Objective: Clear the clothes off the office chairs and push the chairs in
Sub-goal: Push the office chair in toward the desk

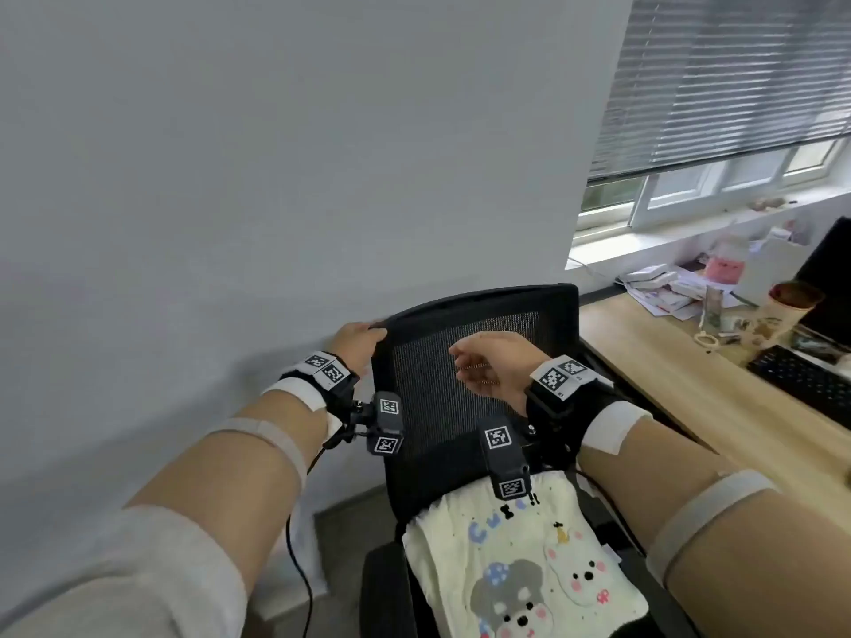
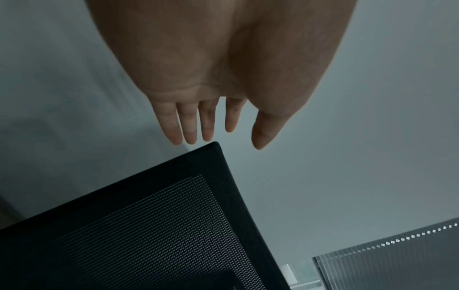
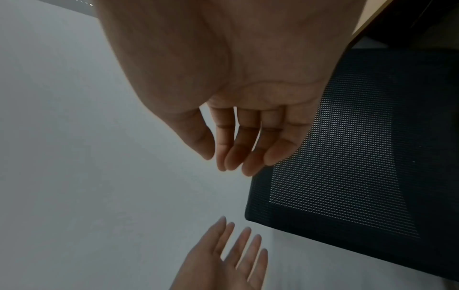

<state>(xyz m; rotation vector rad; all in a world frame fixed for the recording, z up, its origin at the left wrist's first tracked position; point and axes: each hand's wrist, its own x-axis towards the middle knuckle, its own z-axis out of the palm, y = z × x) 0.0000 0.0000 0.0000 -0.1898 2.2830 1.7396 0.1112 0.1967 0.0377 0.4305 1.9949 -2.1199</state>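
A black mesh office chair (image 1: 428,407) faces me with its backrest toward the grey wall. On its seat lies a cream garment (image 1: 520,568) printed with cartoon dogs. My left hand (image 1: 375,331) reaches the backrest's top left corner; in the left wrist view the left hand (image 2: 223,144) has straight fingers just above that backrest corner (image 2: 161,225) and holds nothing. My right hand (image 1: 465,361) hovers in front of the mesh, relaxed and empty. In the right wrist view the right hand (image 3: 221,162) has loosely bent fingers beside the backrest (image 3: 347,166), and the left hand (image 3: 223,264) shows below.
A wooden desk (image 1: 690,398) runs along the right, beside the chair, with a keyboard (image 1: 801,379), a monitor (image 1: 829,278), a cup (image 1: 783,310) and papers. A window with blinds (image 1: 737,76) is behind it. A plain wall (image 1: 230,177) fills the left.
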